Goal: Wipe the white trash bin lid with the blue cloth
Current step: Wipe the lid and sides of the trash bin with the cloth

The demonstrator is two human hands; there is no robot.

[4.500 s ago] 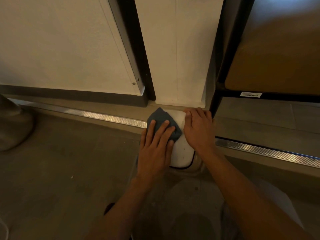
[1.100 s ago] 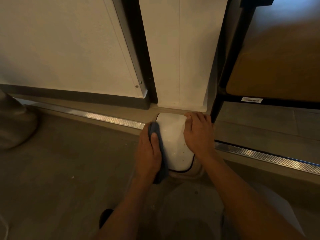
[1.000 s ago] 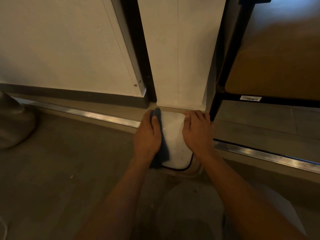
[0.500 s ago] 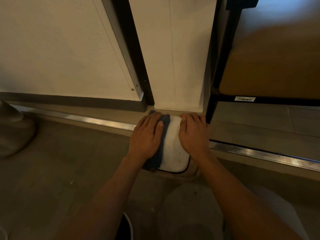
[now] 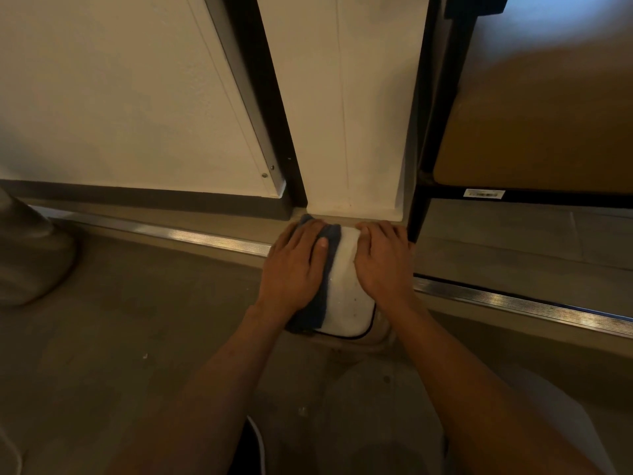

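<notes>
While the left hand [image 5: 295, 265] presses the folded blue cloth [image 5: 320, 296] flat-fingered onto the rounded white plastic bin lid [image 5: 346, 293], the right hand [image 5: 382, 260] rests beside it, fingers together. The lid sits on the floor at twelve o'clock (against a white wall panel [image 5: 349, 114]).

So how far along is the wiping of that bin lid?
Midway, it seems. The left hand presses the blue cloth flat on the left side of the white trash bin lid, while the right hand steadies the right side. Small specks still dot the bare near part of the lid, so that part looks left to wipe.
</notes>
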